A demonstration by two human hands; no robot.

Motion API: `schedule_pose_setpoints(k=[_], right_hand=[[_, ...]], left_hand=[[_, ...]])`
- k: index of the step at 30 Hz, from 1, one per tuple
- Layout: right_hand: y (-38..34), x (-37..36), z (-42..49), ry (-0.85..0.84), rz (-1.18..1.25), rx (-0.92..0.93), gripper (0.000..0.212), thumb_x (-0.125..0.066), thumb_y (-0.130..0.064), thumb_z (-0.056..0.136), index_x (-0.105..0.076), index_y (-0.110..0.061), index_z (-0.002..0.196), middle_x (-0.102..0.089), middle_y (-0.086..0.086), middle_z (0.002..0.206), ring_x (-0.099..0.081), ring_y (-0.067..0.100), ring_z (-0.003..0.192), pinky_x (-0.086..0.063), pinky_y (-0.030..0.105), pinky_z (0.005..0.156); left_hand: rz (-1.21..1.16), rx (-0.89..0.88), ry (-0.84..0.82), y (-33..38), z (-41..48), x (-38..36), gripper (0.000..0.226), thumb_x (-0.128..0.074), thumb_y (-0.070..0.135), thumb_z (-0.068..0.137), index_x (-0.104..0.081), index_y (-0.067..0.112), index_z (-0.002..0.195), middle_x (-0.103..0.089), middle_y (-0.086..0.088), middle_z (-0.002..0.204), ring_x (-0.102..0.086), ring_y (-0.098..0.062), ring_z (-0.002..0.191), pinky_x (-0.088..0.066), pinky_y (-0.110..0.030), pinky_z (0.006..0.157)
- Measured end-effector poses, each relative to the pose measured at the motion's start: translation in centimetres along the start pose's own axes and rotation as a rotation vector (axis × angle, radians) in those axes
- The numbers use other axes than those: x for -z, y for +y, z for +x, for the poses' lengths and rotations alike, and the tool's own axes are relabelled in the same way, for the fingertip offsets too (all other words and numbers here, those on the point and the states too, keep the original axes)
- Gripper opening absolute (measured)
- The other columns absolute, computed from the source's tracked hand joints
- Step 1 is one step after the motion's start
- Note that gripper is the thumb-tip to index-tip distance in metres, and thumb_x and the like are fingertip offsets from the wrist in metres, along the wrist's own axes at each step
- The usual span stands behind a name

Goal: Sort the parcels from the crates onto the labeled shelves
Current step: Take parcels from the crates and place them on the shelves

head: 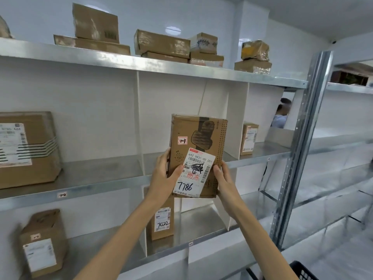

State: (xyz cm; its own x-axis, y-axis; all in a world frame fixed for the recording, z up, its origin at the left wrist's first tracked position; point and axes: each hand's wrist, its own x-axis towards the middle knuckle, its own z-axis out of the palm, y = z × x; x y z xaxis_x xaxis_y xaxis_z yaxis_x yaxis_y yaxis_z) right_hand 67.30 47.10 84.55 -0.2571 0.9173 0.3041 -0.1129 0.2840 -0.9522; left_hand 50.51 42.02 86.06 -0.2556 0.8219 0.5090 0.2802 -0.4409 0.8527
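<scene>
I hold a flat brown cardboard parcel [198, 146] upright in front of the middle shelf. It bears a white label with "7786" handwritten and a small red "1-3" sticker. My left hand [164, 174] grips its lower left edge, thumb on the label. My right hand [223, 176] grips its lower right edge. The parcel stands before the middle compartment of the metal shelf [121, 181], between two white dividers. A small tag "1-2" [61, 195] marks the shelf edge to the left.
Several taped boxes sit on the top shelf [161, 65]. A large box [26, 150] fills the left compartment, a small box [249, 138] the right one. Lower shelf holds a parcel marked "7022" [162, 221] and another box [43, 242]. A black crate [302, 271] lies bottom right. A person [281, 116] is behind the rack.
</scene>
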Motion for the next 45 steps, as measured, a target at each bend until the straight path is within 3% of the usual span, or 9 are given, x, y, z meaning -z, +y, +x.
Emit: schedule_pose_setpoints(k=[4, 9, 12, 16, 20, 24, 30, 39, 45], right_hand=[[0.5, 2.2, 4.0, -0.066, 0.002, 0.009, 0.039, -0.040, -0.043, 0.096, -0.034, -0.040, 0.135, -0.059, -0.007, 0.128, -0.056, 0.013, 0.118, -0.045, 0.048, 0.102], [0.9, 2.9, 8.0, -0.146, 0.007, 0.011, 0.039, -0.040, -0.044, 0.097, -0.030, -0.045, 0.134, -0.055, -0.007, 0.132, -0.054, 0.012, 0.119, -0.047, 0.040, 0.101], [1.4, 2.6, 10.2, -0.193, 0.036, 0.012, 0.047, -0.042, -0.043, 0.096, -0.027, -0.041, 0.141, -0.054, -0.009, 0.135, -0.054, 0.011, 0.120, -0.046, 0.043, 0.103], [2.0, 1.2, 13.3, -0.248, 0.062, 0.016, 0.050, -0.042, -0.040, 0.097, -0.023, -0.040, 0.142, -0.055, -0.013, 0.127, -0.055, 0.006, 0.114, -0.048, 0.042, 0.100], [2.8, -0.6, 16.4, -0.275, 0.056, 0.021, 0.035, -0.041, -0.038, 0.097, -0.027, -0.043, 0.129, -0.059, -0.015, 0.112, -0.058, 0.000, 0.100, -0.052, 0.023, 0.081], [4.3, -2.5, 19.5, -0.301, 0.049, 0.008, 0.036, -0.043, -0.040, 0.096, -0.027, -0.042, 0.127, -0.061, -0.005, 0.120, -0.058, 0.014, 0.111, -0.052, 0.034, 0.090], [7.0, -4.1, 22.1, -0.326, 0.026, -0.004, 0.041, -0.045, -0.038, 0.096, -0.026, -0.038, 0.132, -0.064, 0.001, 0.115, -0.061, 0.016, 0.108, -0.047, 0.050, 0.100], [9.0, -5.1, 23.6, -0.323, -0.121, 0.079, 0.060, -0.042, -0.056, 0.085, -0.019, -0.041, 0.139, -0.059, 0.002, 0.127, -0.058, 0.020, 0.115, -0.046, 0.045, 0.102], [9.2, -6.2, 25.1, -0.336, -0.105, 0.050, 0.045, -0.044, -0.046, 0.093, -0.019, -0.046, 0.130, -0.056, 0.003, 0.127, -0.056, 0.021, 0.115, -0.046, 0.046, 0.102]], left_hand=[[-0.043, 0.016, 0.080, -0.6, 2.1, -2.9, 0.052, -0.055, 0.017, 0.093, -0.032, 0.034, 0.137, -0.050, 0.007, 0.131, -0.058, -0.009, 0.111, -0.057, -0.022, 0.074], [-0.052, 0.035, 0.164, -1.0, 4.5, -4.6, 0.046, -0.050, 0.014, 0.095, -0.034, 0.033, 0.134, -0.058, 0.019, 0.113, -0.061, 0.010, 0.094, -0.053, -0.013, 0.067], [-0.017, 0.021, 0.223, -1.3, 5.9, -4.7, 0.047, -0.049, 0.014, 0.096, -0.033, 0.031, 0.137, -0.057, 0.013, 0.119, -0.059, 0.004, 0.098, -0.051, -0.009, 0.064], [0.003, 0.007, 0.270, -2.5, 8.5, -4.1, 0.052, -0.045, 0.013, 0.097, -0.028, 0.029, 0.143, -0.051, 0.003, 0.135, -0.053, -0.012, 0.118, -0.050, -0.006, 0.071], [-0.005, 0.020, 0.314, -4.8, 11.2, -2.9, 0.051, -0.043, 0.012, 0.098, -0.026, 0.028, 0.143, -0.051, 0.002, 0.135, -0.052, -0.013, 0.120, -0.050, -0.007, 0.072], [-0.055, 0.068, 0.320, -7.1, 13.3, -1.8, 0.045, -0.039, 0.014, 0.100, -0.028, 0.033, 0.140, -0.058, 0.006, 0.123, -0.059, -0.006, 0.107, -0.052, -0.013, 0.068], [-0.033, 0.099, 0.352, -10.0, 14.9, -0.6, 0.038, -0.033, 0.026, 0.101, -0.029, 0.032, 0.139, -0.060, 0.014, 0.113, -0.061, 0.005, 0.095, -0.052, -0.013, 0.070], [0.113, 0.099, 0.454, -13.0, 16.1, 0.2, 0.032, -0.033, 0.027, 0.101, -0.033, 0.035, 0.133, -0.060, 0.003, 0.124, -0.062, -0.009, 0.104, -0.055, -0.019, 0.069], [0.163, 0.137, 0.494, -12.8, 17.3, 0.4, 0.037, -0.030, 0.023, 0.102, -0.033, 0.025, 0.138, -0.058, 0.005, 0.118, -0.059, 0.002, 0.087, -0.049, -0.009, 0.053]])
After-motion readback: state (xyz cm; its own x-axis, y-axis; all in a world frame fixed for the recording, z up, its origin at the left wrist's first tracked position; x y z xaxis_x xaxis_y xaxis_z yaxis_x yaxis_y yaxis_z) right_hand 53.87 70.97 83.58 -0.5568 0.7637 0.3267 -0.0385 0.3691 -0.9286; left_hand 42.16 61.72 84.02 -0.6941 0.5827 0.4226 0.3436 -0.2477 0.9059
